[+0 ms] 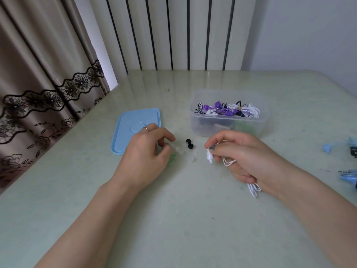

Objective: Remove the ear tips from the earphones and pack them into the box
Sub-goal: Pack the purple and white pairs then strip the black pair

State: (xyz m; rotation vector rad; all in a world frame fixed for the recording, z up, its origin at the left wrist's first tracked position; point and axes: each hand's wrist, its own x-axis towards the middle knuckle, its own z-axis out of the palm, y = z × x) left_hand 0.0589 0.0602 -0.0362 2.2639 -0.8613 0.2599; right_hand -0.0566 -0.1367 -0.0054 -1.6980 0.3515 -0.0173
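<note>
My right hand grips white earphones; one earbud sticks out below the thumb and the cable loops hang from the fist. My left hand rests on the table with its fingers curled over loose ear tips; whether it pinches one I cannot tell. Green ear tips show under its fingers. Two black ear tips and clear ear tips lie between my hands. A clear plastic box behind them holds several tangled purple, white and black earphones.
A blue lid lies flat to the left of the box, partly under my left hand. Blue items and more earphones sit at the table's right edge. A curtain hangs along the left side.
</note>
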